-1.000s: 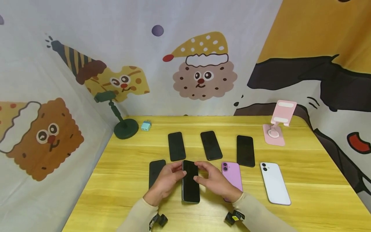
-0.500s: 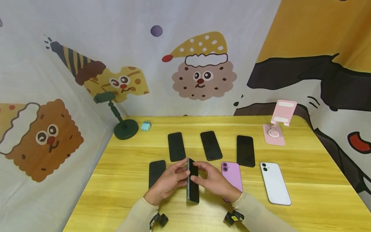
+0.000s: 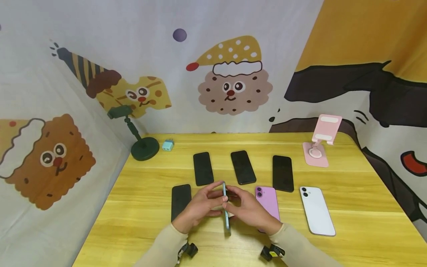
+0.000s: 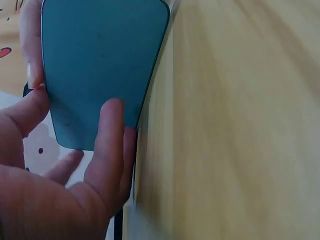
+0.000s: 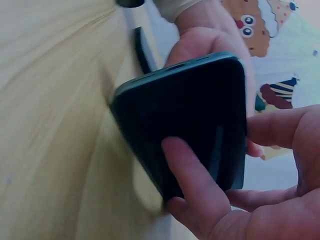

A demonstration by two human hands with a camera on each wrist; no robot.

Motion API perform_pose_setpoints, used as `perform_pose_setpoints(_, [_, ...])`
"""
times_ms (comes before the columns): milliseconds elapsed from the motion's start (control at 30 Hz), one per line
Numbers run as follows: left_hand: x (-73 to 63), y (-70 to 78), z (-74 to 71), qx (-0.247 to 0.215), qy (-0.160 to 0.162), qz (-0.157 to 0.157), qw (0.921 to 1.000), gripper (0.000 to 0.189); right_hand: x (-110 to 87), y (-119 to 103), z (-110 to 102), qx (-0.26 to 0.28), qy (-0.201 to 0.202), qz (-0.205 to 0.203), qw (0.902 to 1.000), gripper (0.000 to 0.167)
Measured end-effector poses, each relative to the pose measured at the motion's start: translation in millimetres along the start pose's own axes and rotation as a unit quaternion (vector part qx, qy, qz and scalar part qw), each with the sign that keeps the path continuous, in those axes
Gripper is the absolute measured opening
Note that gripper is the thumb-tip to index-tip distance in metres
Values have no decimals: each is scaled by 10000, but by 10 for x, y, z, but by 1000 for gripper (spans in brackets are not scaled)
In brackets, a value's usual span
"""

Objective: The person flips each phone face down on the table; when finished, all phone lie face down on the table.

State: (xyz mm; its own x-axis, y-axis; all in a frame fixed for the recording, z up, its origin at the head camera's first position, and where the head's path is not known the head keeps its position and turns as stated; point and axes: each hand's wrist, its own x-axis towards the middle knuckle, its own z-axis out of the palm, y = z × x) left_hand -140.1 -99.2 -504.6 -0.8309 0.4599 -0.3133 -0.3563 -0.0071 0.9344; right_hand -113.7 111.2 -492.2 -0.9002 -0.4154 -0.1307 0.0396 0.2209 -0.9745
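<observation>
The left hand point(image 3: 199, 205) and right hand point(image 3: 249, 209) share the grip, pinching a teal phone point(image 4: 95, 60) on edge, well forward of the counter's point(image 3: 133, 207) back edge. The step looks like flipping it; next likely calls for steady fingertips. Other phones point(image 3: 242, 167) lie around, a green stand point(image 3: 145, 149) by the back left corner, a cartoon curtain point(image 3: 140, 26) behind

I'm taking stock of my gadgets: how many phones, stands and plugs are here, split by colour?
Black phones: 4
Pink phone: 1
White phone: 1
Held teal-backed phone: 1
Green stand: 1
Pink stand: 1
Light-blue plug: 1
Total: 10
</observation>
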Motion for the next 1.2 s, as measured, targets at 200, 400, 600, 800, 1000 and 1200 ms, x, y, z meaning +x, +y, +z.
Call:
perform_pose_setpoints(200, [27,-20,78,278,207,-44,9994,64,-41,-44,-63,779,-237,242,9964,74])
perform_pose_setpoints(400, [-18,-27,90,306,186,-104,9993,53,-74,-17,-130,880,-50,446,9951,70])
perform_pose_setpoints(600, [-91,-18,95,140,212,-267,9993,65,-106,14,-167,1203,284,552,9908,70])
perform_pose_setpoints(800, [-128,-16,85,-92,243,-246,9994,74,-118,8,-173,1431,462,535,9872,72])
perform_pose_setpoints(1000, [-151,10,49,6,340,-195,9992,70,-59,11,-162,1333,642,551,9875,74])
perform_pose_setpoints(1200, [-162,48,-4,230,612,-276,9975,69,20,63,-172,860,722,663,9915,79])
